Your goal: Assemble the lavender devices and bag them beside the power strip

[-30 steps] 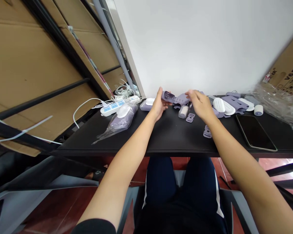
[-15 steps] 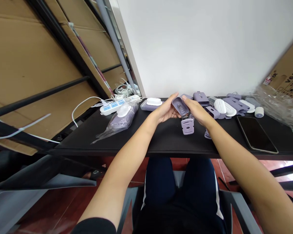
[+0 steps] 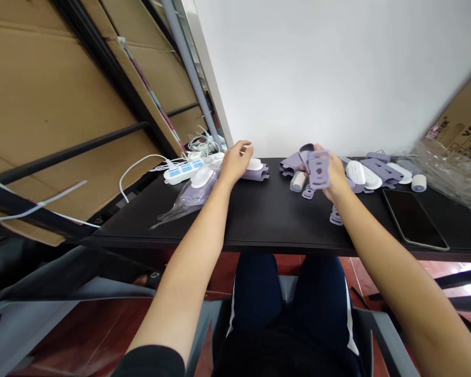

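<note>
Well, leftmost on the bench [image 3: 267, 222] I see a clear bag [image 3: 171, 215] with a purple case [image 3: 196, 196] inside. My left hand [image 3: 234, 163], loosely open, hovers by a purple sleeve [image 3: 259, 175] bearing a white oval piece [image 3: 256, 164]; I can't tell if they touch. My right hand [image 3: 335, 174] grasps 1 slotted purple tab [image 3: 319, 180], raised left of the phone [image 3: 415, 219].

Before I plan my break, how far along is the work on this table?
Looks done: perhaps the bagged piece at left. In hand: a slotted purple tag, in the right hand; the left hand, open, is beside a white-topped piece. Apparently left: loose white ovals and purple sleeves at right.
</note>
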### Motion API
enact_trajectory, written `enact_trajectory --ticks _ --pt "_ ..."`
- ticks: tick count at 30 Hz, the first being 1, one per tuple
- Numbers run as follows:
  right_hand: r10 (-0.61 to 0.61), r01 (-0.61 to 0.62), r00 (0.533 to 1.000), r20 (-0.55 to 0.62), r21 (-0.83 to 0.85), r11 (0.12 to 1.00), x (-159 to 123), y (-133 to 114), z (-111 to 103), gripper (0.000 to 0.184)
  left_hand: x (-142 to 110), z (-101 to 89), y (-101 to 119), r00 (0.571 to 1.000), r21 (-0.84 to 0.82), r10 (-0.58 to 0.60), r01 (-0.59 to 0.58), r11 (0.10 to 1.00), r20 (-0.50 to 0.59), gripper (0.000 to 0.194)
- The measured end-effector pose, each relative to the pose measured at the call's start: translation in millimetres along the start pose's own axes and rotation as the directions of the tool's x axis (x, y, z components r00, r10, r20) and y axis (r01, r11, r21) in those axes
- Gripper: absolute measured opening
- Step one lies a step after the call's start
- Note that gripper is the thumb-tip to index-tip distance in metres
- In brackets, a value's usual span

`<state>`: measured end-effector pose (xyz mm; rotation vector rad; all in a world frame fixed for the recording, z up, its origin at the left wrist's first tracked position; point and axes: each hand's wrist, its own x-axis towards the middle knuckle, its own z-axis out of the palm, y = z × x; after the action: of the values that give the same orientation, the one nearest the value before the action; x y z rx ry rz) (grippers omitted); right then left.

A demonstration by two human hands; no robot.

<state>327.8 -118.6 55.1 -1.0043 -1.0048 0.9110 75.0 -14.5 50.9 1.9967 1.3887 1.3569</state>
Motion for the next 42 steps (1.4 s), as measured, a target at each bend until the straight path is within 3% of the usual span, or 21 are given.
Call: enact_trajectory --ticks 3,7,15,18,21,25,29,32,37,42 --pt "0.037 -0.035 0.997 -0.072 0.032 0.999 4.6 -2.2 -3.9 0.034 1.7 -4.0 -26.0 0.997 0.311 -0.073 0.067 0.948 0.009 0.051" --pt "0.096 -0.099 0.982 -0.165 -0.01 0.995 8.3 -0.7 -7.7 0.03 -4.2 1.0 -33.1 0.979 0.436 -0.106 0.021 0.9 0.172 0.066" --pt "0.076 -0.107 0.96 -0.268 -0.104 0.989 16.8 4.4 -20.1 0.028 -12.3 -7.9 -9.7 0.948 0.516 -0.087 -0.089 0.852 0.306 0.085" --pt "0.075 -0.106 0.943 -0.323 -0.08 0.991 19.8 5.0 -22.4 0.031 -11.2 -10.3 -10.8 0.888 0.412 -0.001 -0.212 0.886 0.46 0.104" --pt "0.102 -0.119 0.929 -0.356 -0.027 0.992 23.0 6.2 -23.8 0.035 -9.7 -9.6 -15.9 0.835 0.308 0.074 -0.281 0.909 0.546 0.109" --pt "0.15 -0.143 0.923 -0.354 0.046 0.989 25.8 6.2 -26.8 0.031 -12.3 -6.0 -11.3 0.845 0.248 0.116 -0.28 0.927 0.522 0.099" --pt "0.188 -0.147 0.927 -0.324 0.149 0.978 26.9 3.5 -31.3 0.02 -18.7 -1.8 6.1 0.9 0.047 0.225 -0.26 0.964 0.373 0.098" --pt "0.215 -0.152 0.94 -0.266 0.239 0.959 27.2 0.0 -33.6 0.013 -23.0 2.8 12.4 0.926 0.088 0.241 -0.277 0.957 0.29 0.102" --pt "0.269 -0.196 0.94 -0.209 0.314 0.929 24.8 -6.7 -32.4 0.01 -25.1 11.5 6.7 0.913 0.202 0.261 -0.332 0.921 0.313 0.078" --pt "0.296 -0.23 0.933 -0.206 0.292 0.928 22.5 -7.7 -29.1 0.009 -27.7 9.7 10.2 0.885 0.216 0.195 -0.308 0.927 0.422 0.076"
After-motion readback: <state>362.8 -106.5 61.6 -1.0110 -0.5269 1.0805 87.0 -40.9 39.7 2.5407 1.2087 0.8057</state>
